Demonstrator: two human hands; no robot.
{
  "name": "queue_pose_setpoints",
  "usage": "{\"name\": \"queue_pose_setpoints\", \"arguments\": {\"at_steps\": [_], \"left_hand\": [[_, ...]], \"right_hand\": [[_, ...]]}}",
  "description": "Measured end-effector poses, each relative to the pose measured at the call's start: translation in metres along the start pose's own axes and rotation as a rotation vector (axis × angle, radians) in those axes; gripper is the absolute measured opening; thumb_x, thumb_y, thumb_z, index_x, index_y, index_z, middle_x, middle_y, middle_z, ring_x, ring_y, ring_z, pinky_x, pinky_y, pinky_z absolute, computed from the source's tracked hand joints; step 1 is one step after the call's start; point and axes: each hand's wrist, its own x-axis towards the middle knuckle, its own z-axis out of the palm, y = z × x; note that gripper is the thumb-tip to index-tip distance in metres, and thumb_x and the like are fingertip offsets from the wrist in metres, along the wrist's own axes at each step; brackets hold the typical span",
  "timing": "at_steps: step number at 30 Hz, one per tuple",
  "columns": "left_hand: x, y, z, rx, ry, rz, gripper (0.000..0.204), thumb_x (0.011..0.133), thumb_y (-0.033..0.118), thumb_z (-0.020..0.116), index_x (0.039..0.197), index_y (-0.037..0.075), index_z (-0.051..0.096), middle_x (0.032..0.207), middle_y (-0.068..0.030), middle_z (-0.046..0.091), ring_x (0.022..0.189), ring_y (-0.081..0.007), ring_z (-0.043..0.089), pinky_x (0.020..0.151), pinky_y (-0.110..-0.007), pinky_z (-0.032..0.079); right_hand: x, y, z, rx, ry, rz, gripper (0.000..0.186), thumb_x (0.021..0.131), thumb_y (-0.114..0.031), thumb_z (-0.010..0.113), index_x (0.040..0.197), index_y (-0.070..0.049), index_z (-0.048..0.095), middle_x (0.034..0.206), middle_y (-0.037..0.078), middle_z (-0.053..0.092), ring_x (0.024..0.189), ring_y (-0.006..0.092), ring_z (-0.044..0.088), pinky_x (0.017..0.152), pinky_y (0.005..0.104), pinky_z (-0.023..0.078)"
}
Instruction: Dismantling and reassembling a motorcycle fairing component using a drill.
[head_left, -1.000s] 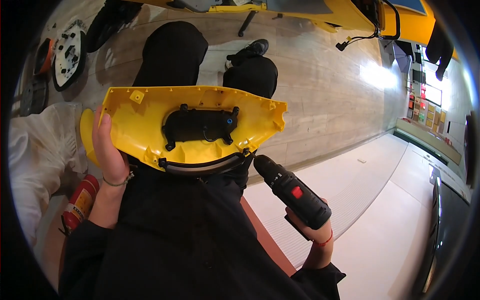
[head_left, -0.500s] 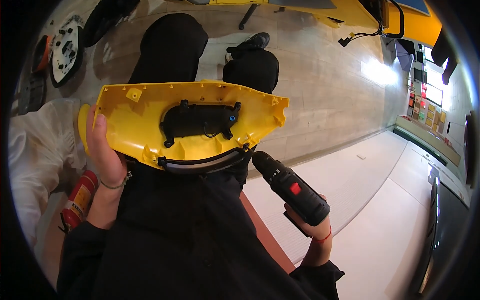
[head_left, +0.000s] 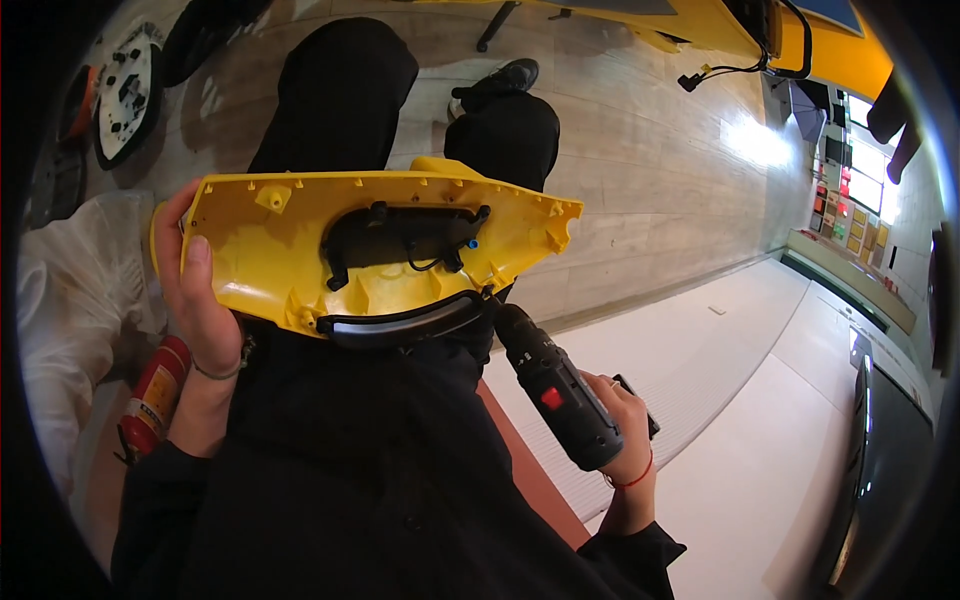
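Note:
A yellow plastic shell (head_left: 250, 245) lies over my lap with its ribbed inner side facing up. My left hand (head_left: 208, 310) is closed around its left end, thumb on the inside. A black part (head_left: 370, 240) with several mounting lugs and a short cable sits in the shell's middle. Along the near edge runs a curved black-framed light strip (head_left: 405, 322). My right hand (head_left: 628, 430) grips a black cordless drill (head_left: 560, 395) with a red patch. Its chuck points at the right end of the strip, by a small black lug; whether the bit touches a screw there is hidden.
A red fire extinguisher (head_left: 157, 395) and clear plastic sheeting (head_left: 85, 290) are at my left. Dark and white panels (head_left: 128, 105) lie on the floor at the far left. A yellow body with dangling wires (head_left: 715, 72) stands ahead. A white surface (head_left: 740, 440) extends at right.
The drill has turned in my right hand and its rear has swung left and nearer to me. The shell has tilted, showing more of the space beneath the black part.

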Motion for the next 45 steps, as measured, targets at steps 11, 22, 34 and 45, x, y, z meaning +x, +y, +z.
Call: {"name": "queue_pose_setpoints", "arguments": {"at_steps": [11,22,34,45], "left_hand": [[0.007,0.006,-0.004,0.152,-0.09,0.14,0.049,0.087,0.022,0.028,0.128,-0.002,0.037,0.134,-0.017,0.038,0.112,-0.0226,0.046,0.094,-0.033,0.038],[0.008,0.011,-0.009,0.286,-0.133,0.118,0.042,0.092,0.025,0.034,0.118,-0.003,0.048,0.12,-0.0141,0.05,0.099,-0.016,0.051,0.089,-0.027,0.036],[0.022,0.024,-0.018,0.366,-0.322,0.119,0.043,0.096,0.039,0.035,0.094,0.0,0.051,0.086,-0.0049,0.051,0.079,-0.0113,0.048,0.073,-0.022,0.036],[0.031,0.008,-0.023,0.345,-0.348,0.014,0.043,0.095,0.042,0.037,0.084,0.003,0.049,0.071,0.0002,0.041,0.067,-0.0074,0.036,0.061,-0.021,0.029]], "right_hand": [[0.005,-0.005,0.004,-0.174,-0.07,-0.022,0.051,0.068,-0.011,0.06,0.118,-0.004,0.052,0.077,0.012,0.059,0.066,0.0302,0.059,0.063,0.0343,0.045],[-0.009,0.007,0.05,0.066,0.03,0.076,0.038,0.073,-0.018,0.064,0.106,-0.002,0.055,0.074,0.015,0.063,0.066,0.0278,0.063,0.06,0.0321,0.048],[-0.003,0.001,0.058,0.122,0.092,0.118,0.034,0.074,-0.016,0.064,0.104,-0.002,0.056,0.073,0.015,0.063,0.065,0.0282,0.063,0.058,0.032,0.048],[-0.003,-0.004,0.058,0.215,0.073,0.205,0.033,0.074,-0.013,0.063,0.104,-0.001,0.056,0.076,0.016,0.064,0.068,0.0283,0.064,0.06,0.0314,0.048]]}}
